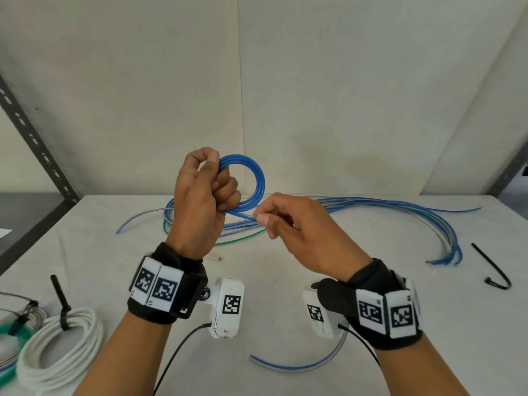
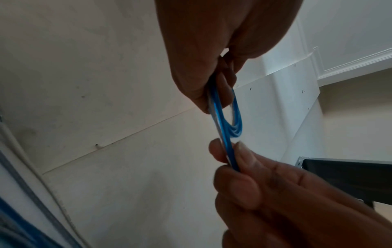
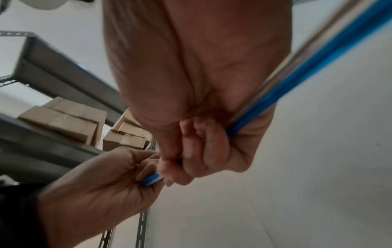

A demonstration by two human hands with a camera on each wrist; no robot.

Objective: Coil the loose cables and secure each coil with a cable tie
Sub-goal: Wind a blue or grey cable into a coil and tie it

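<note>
My left hand is raised above the table and grips a small coil of blue cable with several loops. In the left wrist view the blue coil hangs below those fingers. My right hand pinches the cable's free run just right of the coil, between thumb and forefinger. In the right wrist view the blue cable passes through the curled fingers and trails away. A loose black cable tie lies on the table at the right.
Loose blue, white and green cables sprawl across the back of the white table. A tied white coil and a green coil lie at the front left. A blue cable piece lies near me. A metal shelf post stands at left.
</note>
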